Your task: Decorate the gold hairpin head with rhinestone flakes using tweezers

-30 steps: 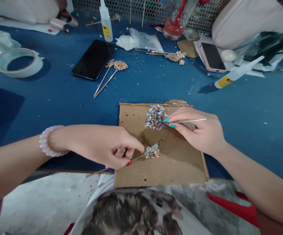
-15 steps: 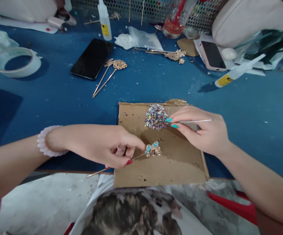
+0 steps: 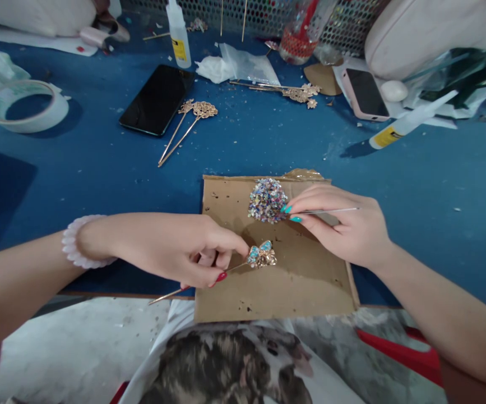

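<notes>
My left hand point(image 3: 175, 247) is closed around the stem of a gold hair stick point(image 3: 263, 256), whose tail sticks out below my palm. The ornament at its head has turquoise-blue, wing-like parts beside gold metalwork, and my index fingertip touches it. In my right hand point(image 3: 347, 227) a thin silver metal tool point(image 3: 331, 211) is pinched between thumb and fingers. Its tip is hidden by my fingertips, at the right edge of a pile of small multicoloured rhinestones point(image 3: 268, 200). Both the pile and the ornament are over a brown cardboard sheet point(image 3: 301, 292).
On the blue table point(image 3: 112, 174) lie a black phone point(image 3: 156, 101), gold hair sticks point(image 3: 203, 110) and a tape roll point(image 3: 60, 109). Further back are a glue bottle point(image 3: 179, 42), a plastic bag point(image 3: 251, 64) and a pink-cased phone point(image 3: 366, 95). Another glue bottle point(image 3: 388, 136) leans at right.
My right hand has shifted slightly, drawing the metal tool's fingertips a little left and down by the rhinestones. My left hand keeps the hair stick in nearly the same place.
</notes>
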The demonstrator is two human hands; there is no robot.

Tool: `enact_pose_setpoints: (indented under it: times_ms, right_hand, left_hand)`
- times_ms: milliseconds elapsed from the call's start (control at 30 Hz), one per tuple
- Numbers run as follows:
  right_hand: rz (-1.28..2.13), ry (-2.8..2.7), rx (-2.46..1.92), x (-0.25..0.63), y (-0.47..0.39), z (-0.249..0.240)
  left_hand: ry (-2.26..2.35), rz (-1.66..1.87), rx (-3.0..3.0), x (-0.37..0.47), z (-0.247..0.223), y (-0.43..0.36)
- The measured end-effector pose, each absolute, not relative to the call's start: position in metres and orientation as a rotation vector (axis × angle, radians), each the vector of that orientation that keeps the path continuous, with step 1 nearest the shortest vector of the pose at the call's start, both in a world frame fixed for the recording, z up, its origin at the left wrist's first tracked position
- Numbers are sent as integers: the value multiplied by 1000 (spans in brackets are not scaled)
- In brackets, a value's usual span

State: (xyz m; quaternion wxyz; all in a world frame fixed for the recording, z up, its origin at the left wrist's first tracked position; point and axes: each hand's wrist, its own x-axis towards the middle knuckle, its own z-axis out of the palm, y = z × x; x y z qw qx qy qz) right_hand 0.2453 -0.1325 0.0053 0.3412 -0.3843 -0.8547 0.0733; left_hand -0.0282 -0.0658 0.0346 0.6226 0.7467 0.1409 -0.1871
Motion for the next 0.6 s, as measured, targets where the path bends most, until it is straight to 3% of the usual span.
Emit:
enact_pose_setpoints:
  times_ms: [600]
  right_hand:
    - [232, -2206, -978, 246, -135, 8]
  left_hand:
    - [332, -437, 1707, -27, 36, -64]
